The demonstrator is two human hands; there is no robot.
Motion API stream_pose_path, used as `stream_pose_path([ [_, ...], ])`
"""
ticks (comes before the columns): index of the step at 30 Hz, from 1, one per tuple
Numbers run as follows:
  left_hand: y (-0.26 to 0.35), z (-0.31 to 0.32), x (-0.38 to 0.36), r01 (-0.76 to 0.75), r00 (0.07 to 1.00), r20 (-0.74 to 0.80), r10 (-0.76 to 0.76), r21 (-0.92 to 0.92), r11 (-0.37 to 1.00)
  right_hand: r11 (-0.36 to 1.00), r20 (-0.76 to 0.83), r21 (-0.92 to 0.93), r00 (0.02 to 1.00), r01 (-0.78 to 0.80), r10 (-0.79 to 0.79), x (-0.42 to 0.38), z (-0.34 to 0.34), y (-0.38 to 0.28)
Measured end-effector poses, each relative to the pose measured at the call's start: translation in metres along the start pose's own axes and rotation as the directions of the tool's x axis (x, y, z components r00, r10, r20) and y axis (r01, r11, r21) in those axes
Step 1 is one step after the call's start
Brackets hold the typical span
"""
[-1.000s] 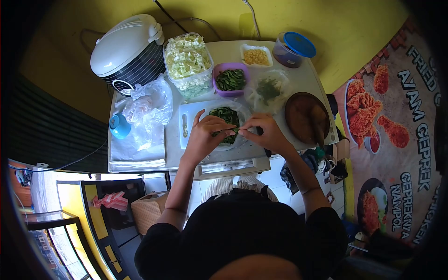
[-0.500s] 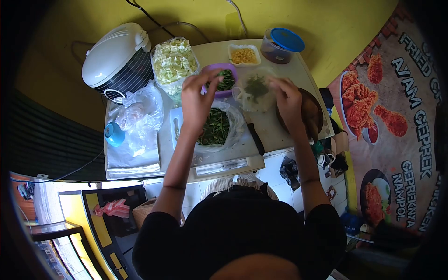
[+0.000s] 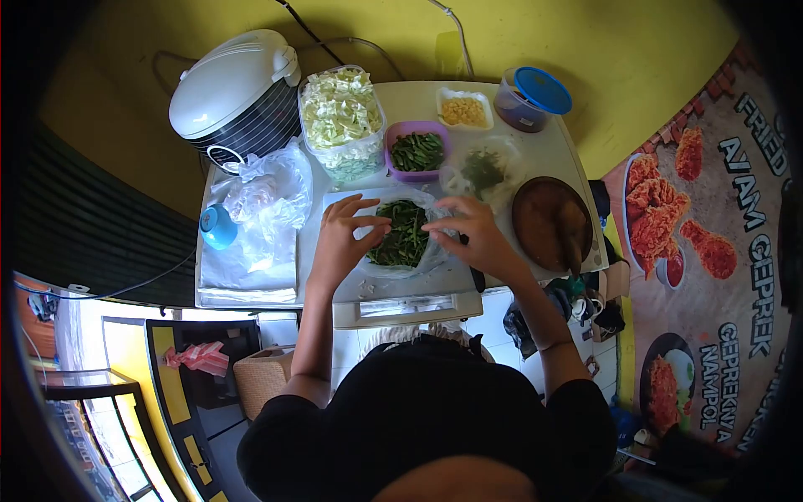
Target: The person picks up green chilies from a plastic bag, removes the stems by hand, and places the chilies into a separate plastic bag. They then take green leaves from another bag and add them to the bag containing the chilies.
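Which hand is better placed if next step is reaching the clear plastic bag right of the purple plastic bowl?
Probably the right hand: it hovers nearer that bag; the left hand is farther left.

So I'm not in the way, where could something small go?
The table is bare between the blue-lidded tub and brown dish, and between the cabbage tub and white tray. Crowded: around the bag of greens, left hand and right hand.

Thin green veg pcs, loose & heaped, fill an open clear plastic bag, its crinkled rim spread wide, nr white tbl's front edge.
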State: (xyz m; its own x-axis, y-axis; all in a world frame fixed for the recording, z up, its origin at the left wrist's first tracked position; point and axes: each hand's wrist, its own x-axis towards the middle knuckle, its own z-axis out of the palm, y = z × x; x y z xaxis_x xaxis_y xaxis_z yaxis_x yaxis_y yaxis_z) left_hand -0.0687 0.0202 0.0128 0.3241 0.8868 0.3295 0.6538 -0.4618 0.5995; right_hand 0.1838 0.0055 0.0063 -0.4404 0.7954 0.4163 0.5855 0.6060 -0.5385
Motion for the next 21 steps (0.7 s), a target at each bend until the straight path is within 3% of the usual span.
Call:
stream_pose_path([
  [8, -0.008, 0.019, -0.034, 0.113, 0.991, 0.072, -0.113, 0.002, 0.994, 0.981, 0.059, -0.176, 0.993, -0.086, 0.098, 0.004, 0.026, 0.015],
  [11, -0.004, 0.022, -0.037, 0.125, 0.991, 0.047, -0.124, -0.029, 0.992, 0.982, 0.060, -0.191, 0.998, -0.010, 0.022, 0.004, 0.024, 0.016],
  [14, 0.003, 0.020, -0.034, 0.151, 0.988, 0.024, -0.151, -0.020, 0.988, 0.997, 0.130, -0.067, 0.990, -0.041, 0.049, 0.004, 0.024, 0.016],
  [20, 0.008, 0.026, -0.030, 0.121, 0.987, -0.096, -0.129, -0.084, 0.989, 0.992, -0.072, 0.093, 0.993, -0.088, 0.095, 0.003, 0.022, 0.008],
  [21, 0.011, 0.030, -0.029, 0.116, 0.982, -0.130, -0.134, -0.137, 0.984, 0.969, -0.127, 0.219, 0.981, -0.117, 0.148, 0.004, 0.023, 0.004],
])
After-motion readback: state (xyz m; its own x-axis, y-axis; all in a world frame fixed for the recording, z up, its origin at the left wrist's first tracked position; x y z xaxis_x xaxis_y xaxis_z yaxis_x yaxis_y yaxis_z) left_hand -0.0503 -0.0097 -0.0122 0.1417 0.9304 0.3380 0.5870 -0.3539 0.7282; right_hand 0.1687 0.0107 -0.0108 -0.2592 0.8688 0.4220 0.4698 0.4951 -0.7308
